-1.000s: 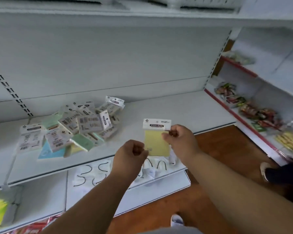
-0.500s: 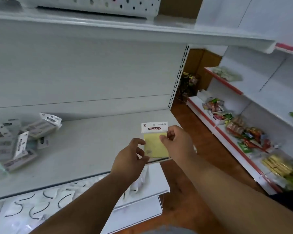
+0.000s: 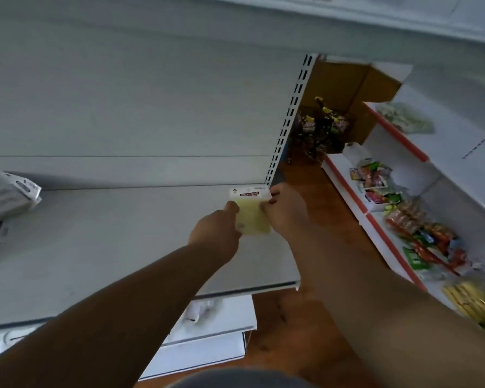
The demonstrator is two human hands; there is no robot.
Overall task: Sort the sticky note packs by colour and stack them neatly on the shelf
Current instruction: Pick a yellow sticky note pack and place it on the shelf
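A yellow sticky note pack [image 3: 253,215] with a white header card is held at the far right end of the white shelf [image 3: 123,247], close to the back panel. My left hand [image 3: 217,229] pinches its left edge. My right hand [image 3: 284,210] pinches its right edge near the header. A few of the unsorted packs [image 3: 10,197] show at the left edge of the view, lying on the same shelf.
A slotted white upright [image 3: 289,119] ends the shelf at the right. Beyond it a wooden floor [image 3: 305,331] runs past a red-edged rack of snack packets [image 3: 420,228]. A lower shelf [image 3: 221,326] juts out beneath.
Both hands have carried the yellow pack rightward and deeper onto the shelf, toward its right end. My view has swung right, so the heap of packs has slid to the left edge.
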